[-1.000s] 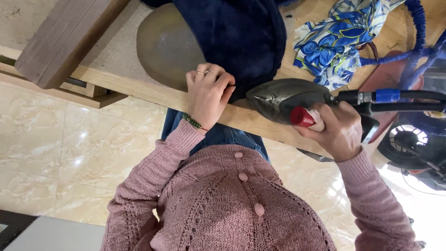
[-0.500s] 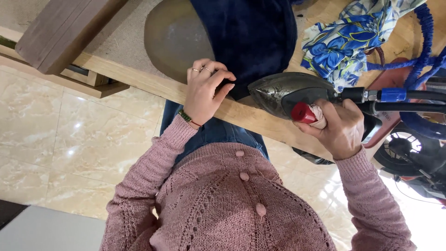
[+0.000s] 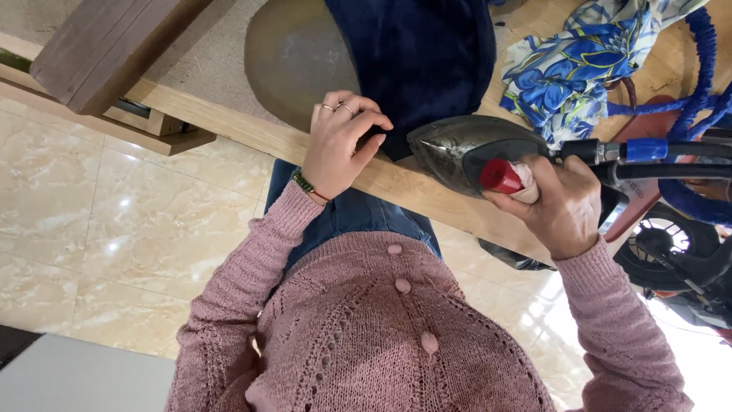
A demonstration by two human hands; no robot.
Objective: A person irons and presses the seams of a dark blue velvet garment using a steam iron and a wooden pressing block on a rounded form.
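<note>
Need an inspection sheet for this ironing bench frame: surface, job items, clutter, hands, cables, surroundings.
Surface: wooden table, pale edge, with a rounded grey pressing pad on it.
Job's things: dark blue garment lying over the pad; iron with a red-capped handle, its tip at the garment's edge.
Clutter: blue floral cloth bunched beside the iron; dark wooden block at the table's far end.
Grippers: left hand pressing on the garment's edge; right hand gripping the iron's handle.
Cables: blue braided hose looping behind the iron; black lead running off the iron.
Surroundings: glossy marble floor; black fan low beside the table.
</note>
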